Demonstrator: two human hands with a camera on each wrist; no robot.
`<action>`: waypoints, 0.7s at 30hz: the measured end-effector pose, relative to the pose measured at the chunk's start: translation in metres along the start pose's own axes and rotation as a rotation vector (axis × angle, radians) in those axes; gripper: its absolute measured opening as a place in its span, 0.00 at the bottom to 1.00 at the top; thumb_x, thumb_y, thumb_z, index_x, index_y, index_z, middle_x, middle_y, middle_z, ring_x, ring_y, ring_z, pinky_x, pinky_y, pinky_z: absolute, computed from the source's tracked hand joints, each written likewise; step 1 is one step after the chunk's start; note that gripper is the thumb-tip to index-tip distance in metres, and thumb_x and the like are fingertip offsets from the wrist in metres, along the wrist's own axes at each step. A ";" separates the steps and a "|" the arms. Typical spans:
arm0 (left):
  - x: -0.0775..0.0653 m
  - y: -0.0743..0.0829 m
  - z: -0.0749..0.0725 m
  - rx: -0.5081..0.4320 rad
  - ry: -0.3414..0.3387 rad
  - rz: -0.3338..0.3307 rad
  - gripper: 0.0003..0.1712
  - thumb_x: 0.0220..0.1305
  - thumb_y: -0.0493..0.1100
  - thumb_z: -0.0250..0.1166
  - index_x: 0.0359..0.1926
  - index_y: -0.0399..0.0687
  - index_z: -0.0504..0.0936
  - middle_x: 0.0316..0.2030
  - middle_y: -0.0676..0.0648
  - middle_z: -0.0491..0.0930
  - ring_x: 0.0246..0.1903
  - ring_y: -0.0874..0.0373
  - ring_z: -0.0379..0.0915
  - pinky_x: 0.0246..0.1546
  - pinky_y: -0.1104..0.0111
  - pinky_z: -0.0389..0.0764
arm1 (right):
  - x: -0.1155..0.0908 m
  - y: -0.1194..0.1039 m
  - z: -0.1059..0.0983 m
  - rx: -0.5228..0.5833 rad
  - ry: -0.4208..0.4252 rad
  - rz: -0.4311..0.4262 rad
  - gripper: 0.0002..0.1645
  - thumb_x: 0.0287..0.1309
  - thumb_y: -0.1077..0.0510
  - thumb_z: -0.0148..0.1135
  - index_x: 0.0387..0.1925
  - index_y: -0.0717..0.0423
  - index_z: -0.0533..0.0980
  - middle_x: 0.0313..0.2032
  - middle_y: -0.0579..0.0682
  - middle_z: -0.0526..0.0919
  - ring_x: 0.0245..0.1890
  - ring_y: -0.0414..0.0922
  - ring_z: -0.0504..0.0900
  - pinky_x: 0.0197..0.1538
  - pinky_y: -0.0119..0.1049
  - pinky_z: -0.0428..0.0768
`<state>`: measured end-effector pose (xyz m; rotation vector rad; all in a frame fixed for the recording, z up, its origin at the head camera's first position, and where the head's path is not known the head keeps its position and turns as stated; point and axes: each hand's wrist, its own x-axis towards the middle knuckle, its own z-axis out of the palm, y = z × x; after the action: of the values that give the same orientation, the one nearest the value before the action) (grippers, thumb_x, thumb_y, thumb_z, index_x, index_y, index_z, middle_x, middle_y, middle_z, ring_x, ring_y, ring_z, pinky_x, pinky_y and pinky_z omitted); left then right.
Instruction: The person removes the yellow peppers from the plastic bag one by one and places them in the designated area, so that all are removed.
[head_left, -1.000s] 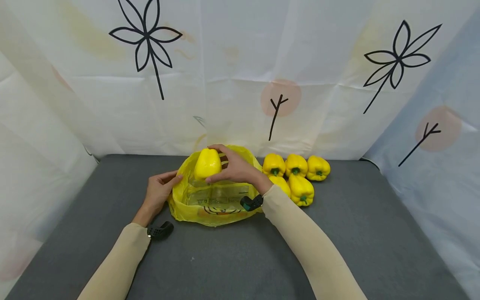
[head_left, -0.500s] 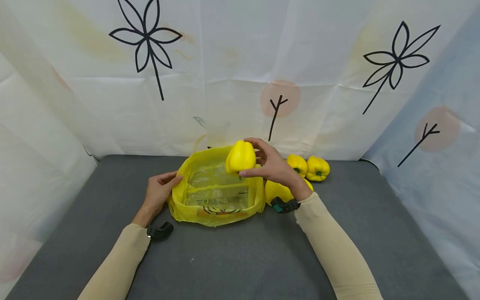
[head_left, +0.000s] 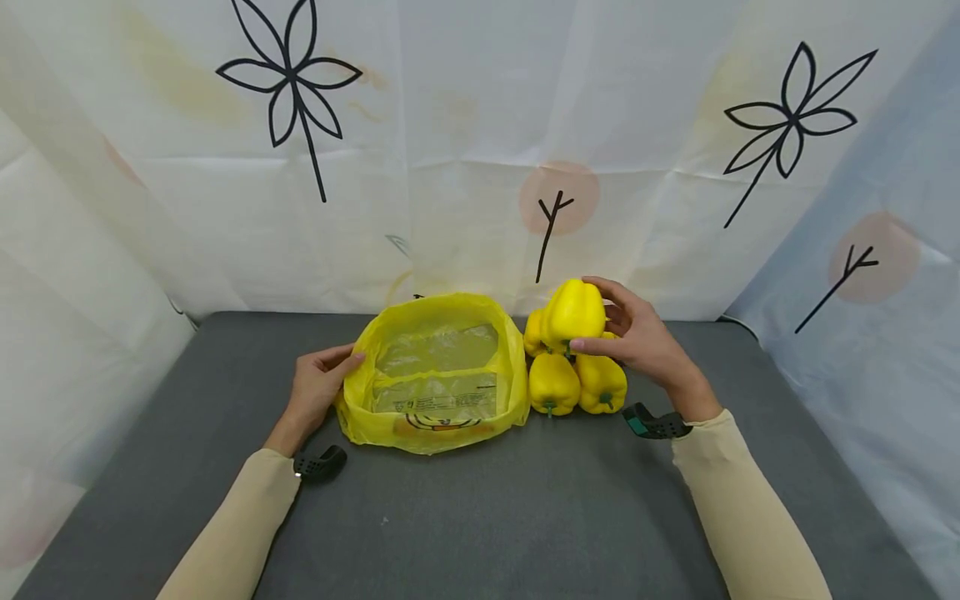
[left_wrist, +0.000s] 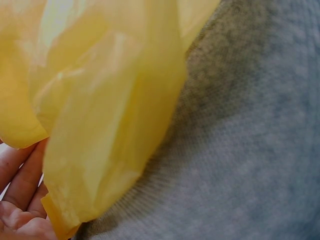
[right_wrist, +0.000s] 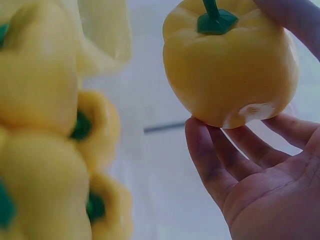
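Observation:
My left hand pinches the left rim of a yellow plastic bag, which stands with its mouth wide open. In the left wrist view the thin yellow film of the bag covers part of the fingers. My right hand holds a yellow bell pepper between thumb and fingers, raised above other peppers right of the bag. Its green stem shows in the right wrist view. Two more yellow bell peppers sit in front, a left one and a right one; those behind are partly hidden.
The grey table runs up to a pale printed curtain at the back. Curtain sides also stand left and right. The bag's right side is close against the peppers. Black straps sit on both wrists.
The right hand has carried the pepper rightward, from over the bag's mouth to above the pepper group. The left hand and the bag have stayed in place.

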<state>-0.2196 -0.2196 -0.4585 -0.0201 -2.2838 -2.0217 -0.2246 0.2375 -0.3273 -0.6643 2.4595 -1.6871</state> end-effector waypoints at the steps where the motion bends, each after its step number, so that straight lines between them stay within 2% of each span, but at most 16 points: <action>1: 0.000 0.000 0.000 0.000 -0.001 0.001 0.29 0.71 0.48 0.67 0.64 0.31 0.77 0.45 0.57 0.84 0.41 0.67 0.82 0.42 0.74 0.84 | -0.004 0.002 -0.005 0.001 0.013 0.002 0.51 0.60 0.63 0.73 0.78 0.53 0.56 0.70 0.56 0.64 0.64 0.52 0.73 0.58 0.32 0.79; 8: -0.001 0.000 -0.002 -0.006 0.000 -0.002 0.29 0.71 0.48 0.67 0.64 0.31 0.77 0.44 0.59 0.83 0.42 0.67 0.82 0.42 0.74 0.84 | -0.034 0.016 -0.029 0.055 0.079 0.014 0.47 0.65 0.67 0.67 0.79 0.53 0.55 0.71 0.57 0.61 0.62 0.41 0.72 0.55 0.27 0.80; 14: 0.000 0.001 -0.001 -0.009 0.005 -0.008 0.29 0.71 0.48 0.68 0.64 0.31 0.78 0.45 0.58 0.83 0.42 0.67 0.81 0.42 0.74 0.84 | -0.057 0.033 -0.039 0.103 0.144 0.048 0.45 0.65 0.69 0.65 0.78 0.54 0.56 0.69 0.51 0.64 0.61 0.38 0.73 0.53 0.25 0.79; 21: -0.001 0.002 -0.001 -0.021 0.002 -0.001 0.29 0.71 0.47 0.68 0.64 0.31 0.77 0.43 0.60 0.84 0.41 0.66 0.82 0.42 0.73 0.84 | -0.078 0.054 -0.048 0.069 0.166 0.076 0.45 0.66 0.68 0.65 0.78 0.53 0.56 0.69 0.47 0.65 0.59 0.36 0.73 0.53 0.23 0.78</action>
<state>-0.2186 -0.2201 -0.4569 -0.0180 -2.2620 -2.0450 -0.1848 0.3261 -0.3710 -0.4331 2.4853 -1.8575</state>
